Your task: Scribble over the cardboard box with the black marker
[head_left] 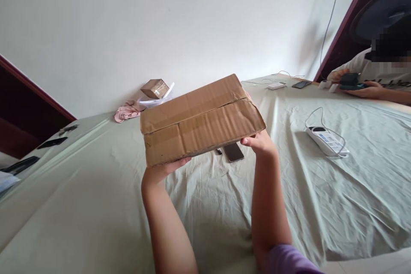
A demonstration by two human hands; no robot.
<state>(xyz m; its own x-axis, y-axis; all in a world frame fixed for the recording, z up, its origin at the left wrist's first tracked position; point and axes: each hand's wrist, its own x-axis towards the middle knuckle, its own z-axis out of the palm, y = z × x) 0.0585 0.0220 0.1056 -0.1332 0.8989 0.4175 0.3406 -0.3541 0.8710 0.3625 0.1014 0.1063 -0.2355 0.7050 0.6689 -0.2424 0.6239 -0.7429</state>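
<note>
A brown cardboard box [205,124], taped along its seam, is held up in front of me above the sheet, tilted with its right end higher. My left hand [162,171] supports it from below at the lower left corner, most of the fingers hidden underneath. Around the right end curls my right hand [258,141], its thumb showing at the bottom edge and the other fingers mostly behind the box. Beneath the box a dark smartphone [233,152] lies on the sheet, with a small black object [218,151] beside it.
A pale green sheet [96,205] covers the surface. At the back are a small carton [155,89] and pink cloth [127,111]. A white power strip [326,141] with its cord lies right; another phone [301,84] is farther back. At far right a person's hands [369,90] hold a dark object.
</note>
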